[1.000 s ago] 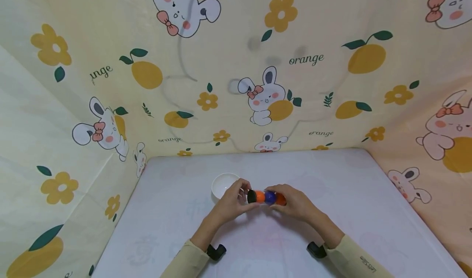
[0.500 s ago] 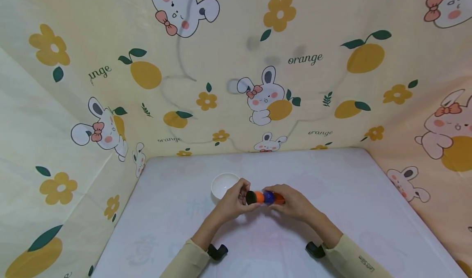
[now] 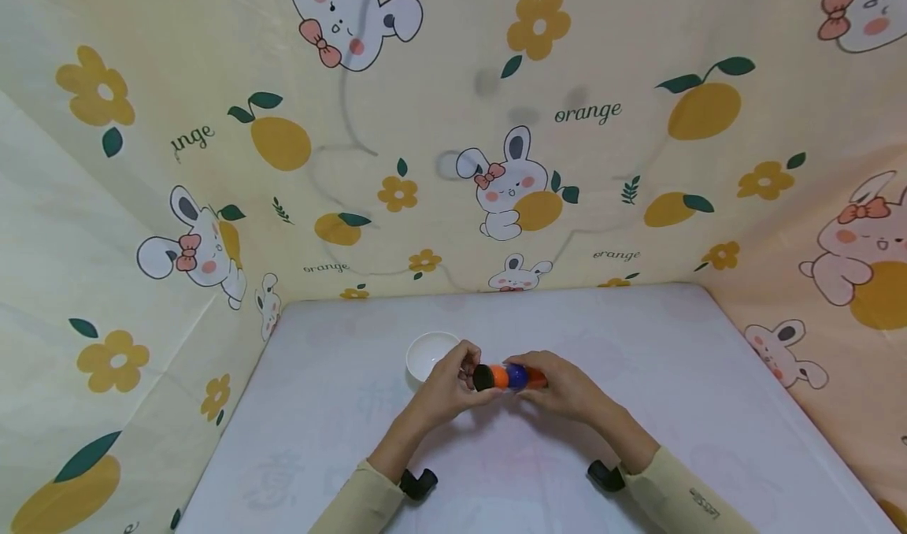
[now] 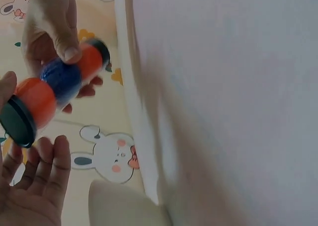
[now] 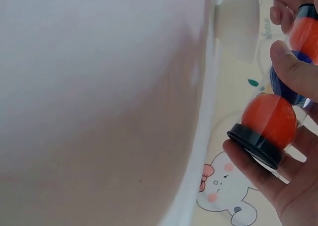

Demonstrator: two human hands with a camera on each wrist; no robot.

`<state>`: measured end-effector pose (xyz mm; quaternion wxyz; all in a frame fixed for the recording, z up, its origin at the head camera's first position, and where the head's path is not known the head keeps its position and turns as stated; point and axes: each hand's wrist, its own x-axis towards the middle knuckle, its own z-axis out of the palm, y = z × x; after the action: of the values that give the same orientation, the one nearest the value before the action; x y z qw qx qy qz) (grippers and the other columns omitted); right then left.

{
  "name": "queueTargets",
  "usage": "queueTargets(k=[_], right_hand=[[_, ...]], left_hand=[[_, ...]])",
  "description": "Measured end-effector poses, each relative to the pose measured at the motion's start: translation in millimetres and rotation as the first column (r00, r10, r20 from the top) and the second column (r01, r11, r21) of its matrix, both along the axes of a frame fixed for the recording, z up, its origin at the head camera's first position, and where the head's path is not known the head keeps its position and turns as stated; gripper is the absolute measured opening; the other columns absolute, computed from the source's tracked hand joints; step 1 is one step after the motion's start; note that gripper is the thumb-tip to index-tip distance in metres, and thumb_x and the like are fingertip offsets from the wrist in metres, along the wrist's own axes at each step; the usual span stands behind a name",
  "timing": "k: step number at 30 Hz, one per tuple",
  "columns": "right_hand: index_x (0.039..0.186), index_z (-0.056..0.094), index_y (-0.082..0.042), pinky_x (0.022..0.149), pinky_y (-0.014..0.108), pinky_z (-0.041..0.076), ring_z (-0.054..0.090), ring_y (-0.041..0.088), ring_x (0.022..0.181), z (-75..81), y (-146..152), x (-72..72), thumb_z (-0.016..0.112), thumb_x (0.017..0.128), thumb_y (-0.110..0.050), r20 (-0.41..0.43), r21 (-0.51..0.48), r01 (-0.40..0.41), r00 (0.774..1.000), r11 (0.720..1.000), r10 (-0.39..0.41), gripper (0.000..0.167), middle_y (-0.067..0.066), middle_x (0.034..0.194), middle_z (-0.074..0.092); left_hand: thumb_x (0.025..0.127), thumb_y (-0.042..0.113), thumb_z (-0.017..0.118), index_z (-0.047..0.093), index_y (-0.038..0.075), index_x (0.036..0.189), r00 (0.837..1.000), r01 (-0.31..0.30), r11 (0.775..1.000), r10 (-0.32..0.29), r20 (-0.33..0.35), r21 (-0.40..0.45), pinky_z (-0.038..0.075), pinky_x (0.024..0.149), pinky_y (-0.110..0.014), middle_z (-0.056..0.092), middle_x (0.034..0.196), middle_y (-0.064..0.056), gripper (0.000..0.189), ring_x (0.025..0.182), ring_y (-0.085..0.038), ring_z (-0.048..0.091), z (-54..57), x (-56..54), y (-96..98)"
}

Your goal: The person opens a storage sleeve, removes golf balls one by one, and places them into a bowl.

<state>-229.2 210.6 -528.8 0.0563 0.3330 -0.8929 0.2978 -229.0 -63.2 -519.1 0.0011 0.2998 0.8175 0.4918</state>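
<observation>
A clear tube of balls [image 3: 500,376] lies across both hands above the table. Two orange balls with a blue one between them show through its wall, and each end has a black cap [image 4: 19,121]. My left hand [image 3: 444,388] holds the left end, its thumb and a finger at the cap; its other fingers are loosely bent in the left wrist view. My right hand [image 3: 564,388] grips the tube's right part, thumb over the blue ball [image 5: 283,84] and fingers underneath. The right cap is hidden in the head view but shows in both wrist views.
A white bowl [image 3: 425,354] stands on the table just behind my left hand. The pale table [image 3: 340,439] reaches back to a curtain [image 3: 425,124] printed with rabbits and oranges, which also hangs at both sides. Black wrist straps [image 3: 418,484] sit at the sleeve ends.
The tube has turned slightly, so more of its left cap's face shows in the head view. Both hands keep nearly the same place and hold; the bowl has not moved.
</observation>
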Motion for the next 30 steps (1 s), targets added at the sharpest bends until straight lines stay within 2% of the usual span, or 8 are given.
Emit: queueTargets(k=[3, 7, 12, 16, 20, 24, 27, 30], right_hand=[[0.142, 0.067, -0.014, 0.102, 0.053, 0.059, 0.070, 0.027, 0.117, 1.7, 1.2, 2.9, 0.090, 0.090, -0.017, -0.010, 0.025, 0.033, 0.999, 0.999, -0.033, 0.057, 0.007, 0.132, 0.073], [0.143, 0.066, -0.013, 0.102, 0.055, 0.059, 0.070, 0.031, 0.119, 3.8, 1.9, 5.5, 0.089, 0.091, -0.019, -0.003, 0.040, 0.056, 0.998, 0.998, -0.056, 0.057, 0.011, 0.135, 0.072], [0.143, 0.066, -0.012, 0.103, 0.055, 0.058, 0.070, 0.031, 0.119, 4.1, 3.0, 5.6, 0.090, 0.090, -0.019, 0.017, 0.044, 0.062, 0.998, 0.997, -0.063, 0.058, 0.011, 0.136, 0.071], [0.142, 0.067, -0.014, 0.103, 0.055, 0.059, 0.070, 0.029, 0.118, 3.6, 4.9, 4.9, 0.090, 0.089, -0.019, 0.036, 0.051, 0.043, 0.998, 0.998, -0.044, 0.058, 0.009, 0.134, 0.072], [0.142, 0.069, -0.016, 0.101, 0.054, 0.059, 0.070, 0.025, 0.114, 2.9, 6.2, 3.8, 0.090, 0.090, -0.021, 0.059, 0.053, 0.004, 0.998, 0.999, -0.007, 0.056, 0.007, 0.131, 0.074], [0.142, 0.070, -0.016, 0.099, 0.051, 0.060, 0.070, 0.021, 0.112, 3.1, 7.6, 4.3, 0.089, 0.090, -0.022, 0.083, 0.052, -0.021, 0.996, 0.998, 0.017, 0.055, 0.005, 0.130, 0.075], [0.142, 0.069, -0.015, 0.099, 0.050, 0.060, 0.070, 0.022, 0.112, 4.1, 8.1, 5.4, 0.088, 0.091, -0.023, 0.108, 0.049, -0.032, 0.994, 0.998, 0.026, 0.055, 0.006, 0.131, 0.074], [0.143, 0.068, -0.014, 0.100, 0.052, 0.059, 0.070, 0.025, 0.114, 4.5, 8.2, 6.0, 0.088, 0.092, -0.023, 0.117, 0.054, -0.032, 0.993, 0.998, 0.026, 0.055, 0.008, 0.133, 0.074]], left_hand=[[0.089, 0.024, 0.091, 0.055, 0.013, 0.125, 0.999, -0.009, 1.000, 0.008, -0.042, -0.026, 0.063, 0.083, -0.032, 0.060, 0.118, -0.001, 0.052, 0.096, -0.014, 0.063, 2.1, 0.5, -1.4], [0.093, 0.022, 0.088, 0.058, 0.012, 0.138, 0.995, 0.003, 0.997, -0.011, -0.101, -0.079, 0.062, 0.091, -0.029, 0.061, 0.133, -0.003, 0.054, 0.104, -0.012, 0.064, 6.3, 3.6, -3.9], [0.094, 0.015, 0.086, 0.061, 0.007, 0.139, 0.975, 0.038, 0.993, -0.061, -0.215, -0.108, 0.061, 0.095, -0.027, 0.064, 0.132, -0.007, 0.052, 0.105, -0.014, 0.068, 9.4, 6.0, -8.4], [0.090, 0.010, 0.089, 0.066, 0.007, 0.134, 0.959, 0.079, 0.991, -0.104, -0.262, -0.105, 0.062, 0.093, -0.026, 0.067, 0.124, -0.006, 0.050, 0.100, -0.013, 0.071, 9.5, 4.1, -12.6], [0.087, 0.007, 0.091, 0.068, 0.007, 0.129, 0.955, 0.120, 0.989, -0.140, -0.262, -0.089, 0.063, 0.090, -0.027, 0.068, 0.116, -0.005, 0.048, 0.097, -0.012, 0.072, 10.0, 1.9, -15.8], [0.087, 0.006, 0.090, 0.068, 0.008, 0.127, 0.957, 0.168, 0.983, -0.179, -0.227, -0.071, 0.063, 0.090, -0.026, 0.070, 0.117, -0.004, 0.046, 0.096, -0.011, 0.072, 9.6, -0.5, -17.5], [0.087, 0.006, 0.090, 0.070, 0.009, 0.126, 0.964, 0.184, 0.981, -0.192, -0.183, -0.056, 0.062, 0.091, -0.025, 0.071, 0.118, -0.003, 0.044, 0.098, -0.010, 0.073, 8.7, -2.3, -18.8], [0.087, 0.007, 0.090, 0.070, 0.010, 0.127, 0.974, 0.175, 0.983, -0.181, -0.135, -0.053, 0.062, 0.092, -0.025, 0.071, 0.120, -0.002, 0.045, 0.100, -0.011, 0.073, 8.6, -3.2, -19.6]])
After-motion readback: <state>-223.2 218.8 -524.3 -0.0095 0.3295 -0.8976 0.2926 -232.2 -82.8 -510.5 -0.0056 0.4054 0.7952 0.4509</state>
